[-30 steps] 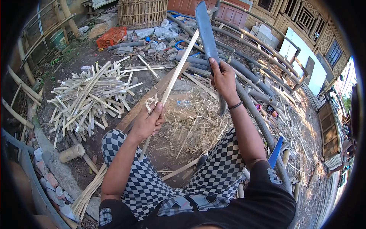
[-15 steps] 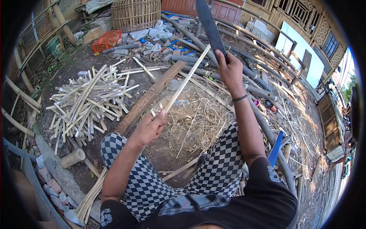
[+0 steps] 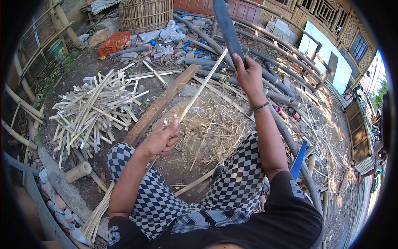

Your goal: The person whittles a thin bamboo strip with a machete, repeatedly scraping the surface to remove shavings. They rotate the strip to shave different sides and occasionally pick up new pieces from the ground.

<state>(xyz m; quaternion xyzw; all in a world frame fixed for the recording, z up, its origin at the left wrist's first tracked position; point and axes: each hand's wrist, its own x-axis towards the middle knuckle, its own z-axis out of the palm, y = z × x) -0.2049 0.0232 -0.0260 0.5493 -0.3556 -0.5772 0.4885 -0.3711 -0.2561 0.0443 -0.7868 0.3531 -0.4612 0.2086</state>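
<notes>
My left hand point(image 3: 162, 139) is closed around a pale bamboo strip point(image 3: 203, 85), which slants up and away to the right. Wrapped in my right hand point(image 3: 249, 76) is the handle of a machete point(image 3: 226, 29), its broad dark blade pointing up. The strip's far end lies close beside the blade's lower part, just left of my right fist. Below the strip, curly bamboo shavings point(image 3: 211, 133) cover the ground between my knees. A long wooden plank point(image 3: 163, 103) runs diagonally past my left hand.
At left lies a heap of split bamboo sticks point(image 3: 89, 110), with a bamboo mallet point(image 3: 78, 172) nearer me. A bundle of strips point(image 3: 97, 213) rests by my left hip. On the right are a blue saw point(image 3: 298, 161) and bamboo poles point(image 3: 286, 137). Farther off are an orange crate point(image 3: 114, 43) and a woven cage point(image 3: 145, 15).
Both hands keep their holds on the strip and the machete. The view has shifted slightly, and little else differs.
</notes>
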